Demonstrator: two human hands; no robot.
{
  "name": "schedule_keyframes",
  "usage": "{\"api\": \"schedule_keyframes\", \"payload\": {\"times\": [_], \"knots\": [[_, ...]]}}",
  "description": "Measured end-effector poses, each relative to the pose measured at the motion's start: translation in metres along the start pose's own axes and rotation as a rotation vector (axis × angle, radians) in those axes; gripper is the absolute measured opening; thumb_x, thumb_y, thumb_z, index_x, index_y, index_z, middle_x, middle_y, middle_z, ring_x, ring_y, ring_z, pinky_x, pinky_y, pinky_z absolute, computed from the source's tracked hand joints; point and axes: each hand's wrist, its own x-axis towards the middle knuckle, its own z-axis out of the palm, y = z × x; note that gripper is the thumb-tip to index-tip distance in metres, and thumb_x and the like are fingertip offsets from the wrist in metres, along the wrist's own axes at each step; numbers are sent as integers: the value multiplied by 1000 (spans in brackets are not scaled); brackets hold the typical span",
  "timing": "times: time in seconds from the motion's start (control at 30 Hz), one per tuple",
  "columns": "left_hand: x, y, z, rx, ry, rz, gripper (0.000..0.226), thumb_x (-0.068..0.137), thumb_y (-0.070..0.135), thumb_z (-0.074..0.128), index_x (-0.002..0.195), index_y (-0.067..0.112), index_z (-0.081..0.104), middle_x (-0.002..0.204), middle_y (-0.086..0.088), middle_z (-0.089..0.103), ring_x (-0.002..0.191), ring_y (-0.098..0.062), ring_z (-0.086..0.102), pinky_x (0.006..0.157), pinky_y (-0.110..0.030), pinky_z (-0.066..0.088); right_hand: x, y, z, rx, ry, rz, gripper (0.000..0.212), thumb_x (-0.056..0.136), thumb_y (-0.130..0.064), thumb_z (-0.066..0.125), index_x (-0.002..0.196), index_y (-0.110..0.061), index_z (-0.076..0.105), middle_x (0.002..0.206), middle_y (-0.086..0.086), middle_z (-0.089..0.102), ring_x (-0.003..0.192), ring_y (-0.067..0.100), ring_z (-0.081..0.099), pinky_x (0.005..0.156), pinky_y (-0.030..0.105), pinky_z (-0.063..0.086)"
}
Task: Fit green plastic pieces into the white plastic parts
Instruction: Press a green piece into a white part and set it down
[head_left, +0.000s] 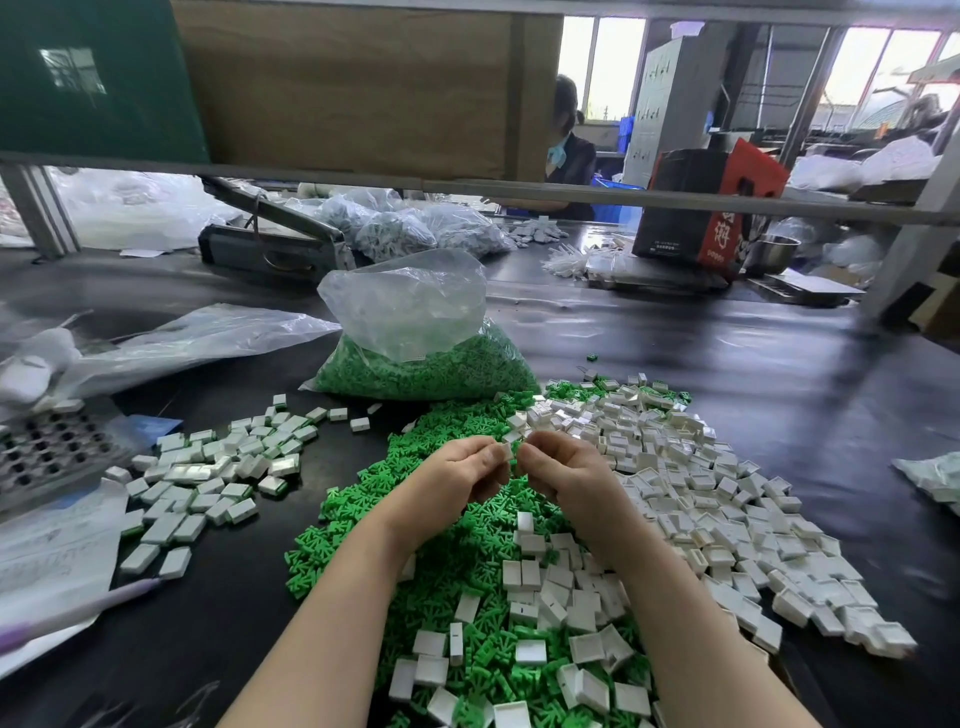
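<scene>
White part (505, 451) sits pinched between both hands over the green pile (457, 519): left hand (451, 480) curled at nine o'clock of it, right hand (558, 475) at three, whose own hold I cannot make out. Loose white parts (727, 499) crowd three o'clock; bare black table (649, 332) lies at twelve. Red box (711, 208) writing is unreadable.

Black worktable (727, 338); metal shelf rail (571, 195); bright windows (883, 67) behind.
</scene>
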Motion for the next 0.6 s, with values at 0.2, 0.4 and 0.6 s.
{"api": "schedule_keyframes", "payload": {"times": [0.2,0.4,0.6], "knots": [[0,0,-2,46,-14,20,30,105,25,42,77,17,49,64,9,42,65,-14,36,67,-29,31,2,3,-4,-90,-36,-10,19,97,-10,55,77,-7,55,61,-8,43,57,7,39,57,20,34],[0,0,-3,54,-29,11,27,105,25,43,81,14,49,67,6,41,69,-17,34,70,-33,30,3,6,-4,-138,-74,-34,21,97,-14,58,82,1,58,65,-4,45,60,9,41,58,21,35],[-1,2,-5,58,-39,7,26,105,22,43,81,14,50,64,10,41,62,-6,37,61,-17,33,1,5,-2,-64,-35,11,33,100,-21,52,70,-15,62,55,-11,45,52,5,38,52,16,33]]}}
